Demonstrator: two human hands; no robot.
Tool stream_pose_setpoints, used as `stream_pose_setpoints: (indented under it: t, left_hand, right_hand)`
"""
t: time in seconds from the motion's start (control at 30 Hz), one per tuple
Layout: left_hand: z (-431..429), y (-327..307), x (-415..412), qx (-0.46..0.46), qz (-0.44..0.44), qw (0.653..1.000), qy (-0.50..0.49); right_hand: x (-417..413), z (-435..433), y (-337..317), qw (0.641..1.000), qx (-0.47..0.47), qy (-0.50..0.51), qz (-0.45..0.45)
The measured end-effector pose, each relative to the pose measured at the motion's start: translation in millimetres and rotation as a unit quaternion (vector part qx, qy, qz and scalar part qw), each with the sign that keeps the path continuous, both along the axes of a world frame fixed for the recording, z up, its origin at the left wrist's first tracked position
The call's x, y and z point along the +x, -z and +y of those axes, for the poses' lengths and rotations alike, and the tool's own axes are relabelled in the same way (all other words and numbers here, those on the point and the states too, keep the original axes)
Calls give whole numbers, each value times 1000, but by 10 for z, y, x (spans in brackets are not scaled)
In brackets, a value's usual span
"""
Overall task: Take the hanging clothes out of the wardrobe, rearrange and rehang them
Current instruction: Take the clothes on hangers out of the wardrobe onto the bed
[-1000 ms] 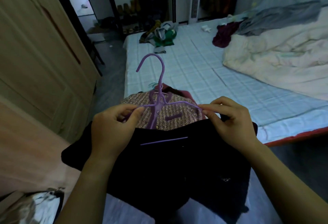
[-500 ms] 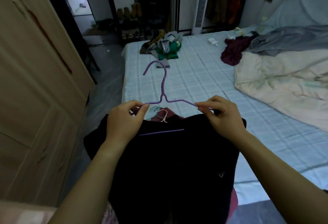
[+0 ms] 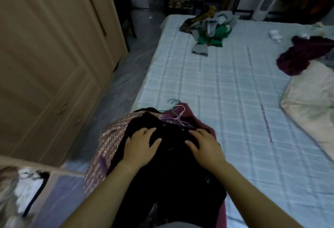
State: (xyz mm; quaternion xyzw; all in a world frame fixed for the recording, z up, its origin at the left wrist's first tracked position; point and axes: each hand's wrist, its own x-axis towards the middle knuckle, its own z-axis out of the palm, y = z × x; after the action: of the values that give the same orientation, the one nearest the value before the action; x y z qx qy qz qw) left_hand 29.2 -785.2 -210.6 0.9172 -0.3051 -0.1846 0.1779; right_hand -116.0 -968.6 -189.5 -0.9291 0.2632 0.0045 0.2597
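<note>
A black garment (image 3: 173, 170) lies on top of a pile at the near corner of the bed (image 3: 216, 86). Under it show a pink patterned garment (image 3: 110, 141) on the left and a maroon one (image 3: 200, 121) on the right. My left hand (image 3: 141, 146) and my right hand (image 3: 206, 146) both rest flat on the black garment, fingers spread, gripping nothing. The purple hanger (image 3: 178, 119) pokes out from the top edge of the black garment, beside a teal hanger (image 3: 171, 106) and a pale one; their hooks lie on the sheet.
The wooden wardrobe (image 3: 50, 61) stands to the left across a narrow strip of floor. On the bed lie a green and grey clothes heap (image 3: 211, 27), a dark red garment (image 3: 303, 54) and a cream duvet (image 3: 310, 112). A shoe rack stands at the back.
I have lowered the black garment on its purple hanger onto the pile and let go of the hanger. Both hands now press flat on the garment.
</note>
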Motion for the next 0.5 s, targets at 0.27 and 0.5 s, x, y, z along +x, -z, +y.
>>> stream_pose_setpoints:
  t: [0.27,0.5]
  left_hand:
    - [789,62,-1070,23,7,979,-201]
    - [1568,-211,-1534,15,-28,933,-357]
  right_hand:
    - [-102,504,287,972,-33,-230,41]
    - [280,1204,-27,910,-78,-407,-13]
